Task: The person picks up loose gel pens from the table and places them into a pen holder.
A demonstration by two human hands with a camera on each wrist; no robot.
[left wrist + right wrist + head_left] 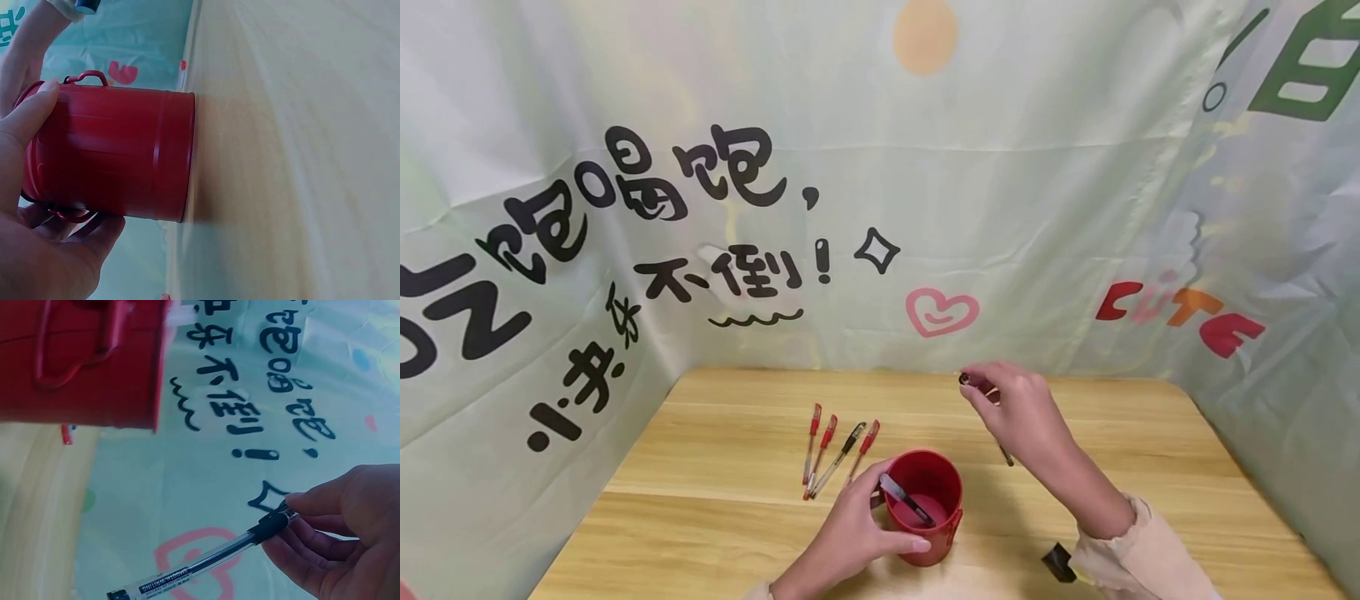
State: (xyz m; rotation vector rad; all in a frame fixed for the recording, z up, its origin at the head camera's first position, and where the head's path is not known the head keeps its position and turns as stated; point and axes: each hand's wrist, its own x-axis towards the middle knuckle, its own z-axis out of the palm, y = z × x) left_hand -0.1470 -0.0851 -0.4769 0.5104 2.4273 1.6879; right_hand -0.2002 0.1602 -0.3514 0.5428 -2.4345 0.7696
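My left hand (pixel 857 527) grips a small red bucket (pixel 927 550) by its side, fingers and thumb around it near the rim. One pen (pixel 912 504) leans inside the bucket. Above the table, to the right and farther back, my right hand (pixel 1018 408) pinches a clear-barrelled gel pen (pixel 215 558) by its black cap end. In the right wrist view this pen slants away from the fingers, apart from the bucket. Behind the bucket's left side lie several pens: red-capped pens (pixel 827 435) and a black-capped pen (pixel 853 439).
The wooden table (pixel 730 467) is bounded by printed cloth (pixel 1037 250) at the back and sides. A slim dark object (pixel 1005 456) shows partly behind my right wrist; whether it is another pen I cannot tell. Something black (pixel 1059 562) sits by the right sleeve.
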